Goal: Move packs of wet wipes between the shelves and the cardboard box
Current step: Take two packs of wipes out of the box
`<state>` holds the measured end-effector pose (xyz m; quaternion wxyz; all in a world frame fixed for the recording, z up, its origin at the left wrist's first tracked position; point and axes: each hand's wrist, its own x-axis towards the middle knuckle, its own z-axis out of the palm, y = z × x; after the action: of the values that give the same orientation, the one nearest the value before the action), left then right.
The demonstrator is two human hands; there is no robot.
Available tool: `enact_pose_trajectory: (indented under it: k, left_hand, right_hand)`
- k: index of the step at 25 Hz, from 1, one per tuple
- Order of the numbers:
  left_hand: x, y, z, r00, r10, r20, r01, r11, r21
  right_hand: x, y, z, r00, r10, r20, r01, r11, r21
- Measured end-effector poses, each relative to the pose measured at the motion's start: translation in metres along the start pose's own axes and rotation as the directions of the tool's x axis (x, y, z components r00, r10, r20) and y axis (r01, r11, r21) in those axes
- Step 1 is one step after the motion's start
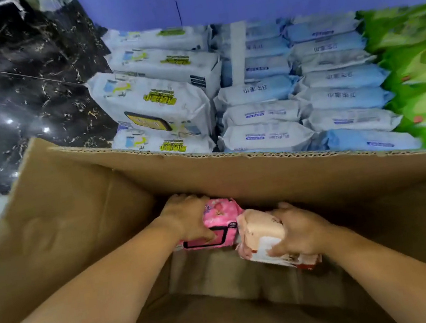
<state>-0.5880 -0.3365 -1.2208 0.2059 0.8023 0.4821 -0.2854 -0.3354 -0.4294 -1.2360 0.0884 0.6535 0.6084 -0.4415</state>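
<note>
Two packs lie deep in the cardboard box (72, 226) by its far wall: left grip (187, 221) clamped on the pink pack (223, 222), right grip (301, 231) clamped on the peach pack (261, 233). Lift both straight up to clear the rim.

Packs (256, 91) behind box (236, 174) (two inside)

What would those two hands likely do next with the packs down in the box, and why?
Probably lift both up, clear of the cardboard box. The left hand grips the pink pack, the right hand the peach pack, both deep inside; stacked shelf packs lie beyond its far wall.
</note>
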Motion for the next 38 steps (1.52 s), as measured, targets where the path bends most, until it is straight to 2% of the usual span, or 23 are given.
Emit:
enact_pose_trajectory:
  k: [4,6,7,9,11,13,15,17,18,20,22,25,27,29,31,33,35,36,38]
  left_hand:
    - [0.009,-0.025,0.020,0.994,0.098,0.042,-0.100,0.993,0.054]
    - [0.008,-0.038,0.030,0.994,0.109,0.015,-0.110,0.987,0.120]
    - [0.002,-0.038,0.037,0.992,0.117,-0.045,-0.106,0.973,0.206]
    - [-0.009,-0.026,0.056,0.950,0.208,-0.234,-0.103,0.913,0.395]
    - [-0.017,-0.013,0.072,0.882,0.352,-0.314,-0.179,0.865,0.469]
    - [-0.015,-0.012,0.083,0.887,0.384,-0.255,-0.224,0.843,0.490]
    - [-0.009,-0.014,0.088,0.928,0.338,-0.155,-0.220,0.834,0.506]
    - [-0.005,-0.015,0.083,0.949,0.287,-0.133,-0.198,0.867,0.458]
    - [0.000,-0.016,0.080,0.938,0.314,-0.148,-0.217,0.862,0.459]
    - [0.015,-0.030,0.065,0.917,0.368,-0.152,-0.290,0.880,0.375]
    - [0.020,-0.037,0.052,0.951,0.308,-0.036,-0.288,0.921,0.261]
    - [0.021,-0.037,0.055,0.959,0.278,-0.055,-0.260,0.941,0.215]
    - [0.019,-0.032,0.060,0.958,0.273,-0.092,-0.242,0.936,0.257]
    - [0.011,-0.020,0.063,0.957,0.237,-0.169,-0.167,0.922,0.350]
    - [0.001,-0.014,0.066,0.958,0.215,-0.189,-0.134,0.922,0.364]
    - [-0.014,-0.014,0.067,0.974,0.167,-0.151,-0.135,0.970,0.204]
    - [-0.025,-0.012,0.057,0.987,0.095,-0.127,-0.109,0.988,-0.105]
    - [-0.030,-0.008,0.050,0.992,0.024,-0.127,-0.060,0.953,-0.295]
    - [-0.042,0.005,0.034,0.987,-0.155,-0.036,0.098,0.771,-0.629]
  right_hand:
    - [0.029,-0.002,0.013,0.998,-0.059,0.013,0.060,0.989,-0.137]
    - [0.038,0.004,0.019,0.988,-0.100,-0.121,0.063,0.959,-0.275]
    - [0.036,0.004,0.021,0.961,-0.139,-0.239,0.048,0.935,-0.351]
    - [0.026,0.012,0.038,0.822,-0.328,-0.466,0.077,0.874,-0.479]
    - [0.023,0.018,0.058,0.718,-0.512,-0.472,0.165,0.783,-0.599]
    - [0.024,0.023,0.065,0.743,-0.544,-0.389,0.240,0.760,-0.604]
    - [0.026,0.028,0.064,0.776,-0.539,-0.329,0.255,0.743,-0.618]
    - [0.027,0.032,0.060,0.801,-0.528,-0.281,0.251,0.723,-0.643]
    - [0.026,0.034,0.059,0.815,-0.516,-0.265,0.266,0.739,-0.619]
    - [0.029,0.041,0.060,0.825,-0.509,-0.246,0.310,0.772,-0.555]
    - [0.032,0.047,0.063,0.846,-0.472,-0.246,0.301,0.805,-0.511]
    - [0.033,0.043,0.062,0.869,-0.430,-0.243,0.285,0.838,-0.464]
    - [0.032,0.040,0.059,0.864,-0.444,-0.237,0.305,0.836,-0.455]
    - [0.027,0.034,0.053,0.875,-0.421,-0.237,0.316,0.870,-0.379]
    - [0.023,0.021,0.043,0.895,-0.379,-0.237,0.309,0.908,-0.284]
    - [0.016,0.008,0.035,0.910,-0.292,-0.296,0.256,0.954,-0.154]
    - [0.005,-0.008,0.029,0.938,-0.119,-0.327,0.151,0.986,0.074]
    - [0.001,-0.017,0.027,0.948,-0.013,-0.317,0.084,0.974,0.212]
    - [-0.010,-0.032,0.021,0.949,0.191,-0.252,-0.067,0.901,0.429]
